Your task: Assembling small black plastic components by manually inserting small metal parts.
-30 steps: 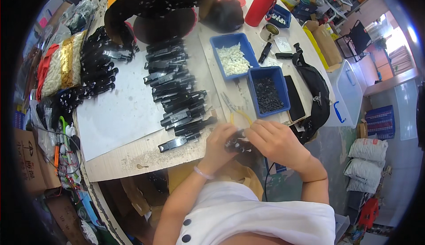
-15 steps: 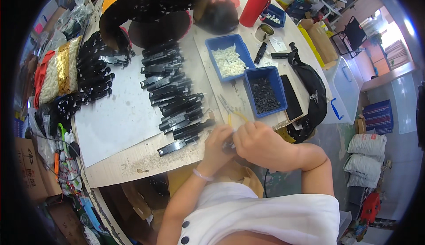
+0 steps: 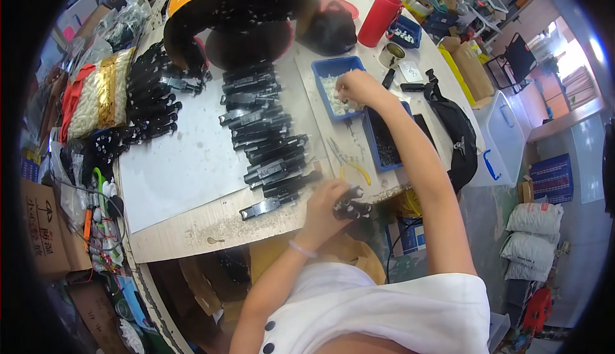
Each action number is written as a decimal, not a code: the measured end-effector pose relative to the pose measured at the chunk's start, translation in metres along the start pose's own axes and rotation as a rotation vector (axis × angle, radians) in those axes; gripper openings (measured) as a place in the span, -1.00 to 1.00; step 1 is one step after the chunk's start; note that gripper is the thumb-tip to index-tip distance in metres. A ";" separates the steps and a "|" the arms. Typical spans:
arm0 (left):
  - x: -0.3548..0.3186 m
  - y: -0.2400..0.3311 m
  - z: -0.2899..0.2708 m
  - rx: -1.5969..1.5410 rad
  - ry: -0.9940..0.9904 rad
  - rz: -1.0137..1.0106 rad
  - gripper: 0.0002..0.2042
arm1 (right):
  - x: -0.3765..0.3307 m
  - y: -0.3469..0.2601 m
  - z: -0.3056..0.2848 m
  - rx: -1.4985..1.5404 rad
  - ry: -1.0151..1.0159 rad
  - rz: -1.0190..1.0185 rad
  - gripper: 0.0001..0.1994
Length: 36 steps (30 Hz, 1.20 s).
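Note:
My left hand (image 3: 323, 205) is closed round several black tubular plastic parts (image 3: 353, 208) at the table's near edge, their ends poking out past the fingers. Reaching over the far blue tray (image 3: 318, 84), my right hand (image 3: 359, 90) has its fingers bent together down at the small white pieces (image 3: 334, 103); whether a piece is between the fingertips is hidden. Nearer to me, a second blue tray (image 3: 388, 167) with small black parts lies partly under my right forearm. Yellow-handled pliers (image 3: 359, 167) rest on the table between the trays and my left hand.
A column of black plastic assemblies (image 3: 266, 139) lies beside a white sheet (image 3: 173, 175). More black parts (image 3: 150, 91) are piled at the left. A red flask (image 3: 381, 18), an open tin (image 3: 391, 55) and a black strapped bag (image 3: 456, 123) stand to the right.
My right hand has left my left hand and moved up to the tray of white pieces. The black parts in my left hand now show. The view has shifted slightly.

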<state>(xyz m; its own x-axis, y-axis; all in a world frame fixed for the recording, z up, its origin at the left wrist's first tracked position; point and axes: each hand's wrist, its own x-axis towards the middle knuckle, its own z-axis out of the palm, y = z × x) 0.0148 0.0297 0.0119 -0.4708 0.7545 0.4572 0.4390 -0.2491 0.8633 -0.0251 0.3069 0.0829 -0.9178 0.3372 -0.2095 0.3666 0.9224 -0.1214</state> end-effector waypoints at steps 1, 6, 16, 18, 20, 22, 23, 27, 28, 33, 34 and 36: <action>0.002 0.000 0.000 -0.001 0.000 0.000 -0.42 | -0.001 0.000 -0.003 0.087 0.165 0.005 -0.78; 0.000 0.000 -0.003 0.003 -0.019 0.012 -0.43 | -0.034 -0.022 -0.027 0.286 0.471 -0.024 -0.75; 0.001 0.000 -0.003 0.004 0.011 0.029 -0.46 | -0.222 -0.096 -0.019 0.773 0.229 -0.094 -0.89; 0.003 0.001 -0.003 -0.010 0.009 0.033 -0.46 | -0.230 -0.097 -0.005 0.754 0.313 -0.124 -0.86; 0.003 0.000 -0.002 -0.018 0.008 0.036 -0.46 | -0.235 -0.101 -0.001 0.755 0.324 -0.075 -0.85; 0.003 -0.001 -0.001 -0.026 0.029 0.043 -0.45 | -0.234 -0.103 0.004 0.759 0.336 -0.028 -0.82; 0.003 0.000 -0.001 -0.025 0.026 0.044 -0.45 | -0.233 -0.102 0.008 0.718 0.398 -0.112 -0.82; 0.003 0.001 -0.001 -0.010 0.025 0.045 -0.44 | -0.225 -0.102 0.016 0.716 0.492 -0.235 -0.82; 0.002 0.000 -0.001 -0.013 0.027 0.042 -0.43 | -0.224 -0.102 0.019 0.718 0.494 -0.236 -0.82; -0.003 -0.005 0.000 -0.021 0.021 0.029 -0.41 | -0.218 -0.091 0.036 1.081 0.348 -0.179 -0.82; -0.003 -0.006 -0.001 -0.012 0.013 0.038 -0.41 | -0.217 -0.091 0.039 1.082 0.347 -0.180 -0.82; -0.002 -0.005 0.000 -0.014 0.009 0.038 -0.41 | -0.218 -0.091 0.044 1.139 0.387 -0.173 -0.81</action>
<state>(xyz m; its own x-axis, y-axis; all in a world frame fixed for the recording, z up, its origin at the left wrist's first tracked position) 0.0135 0.0298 0.0069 -0.4606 0.7390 0.4917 0.4461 -0.2861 0.8480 0.1484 0.1407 0.0968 -0.8813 0.4396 0.1736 -0.0197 0.3327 -0.9428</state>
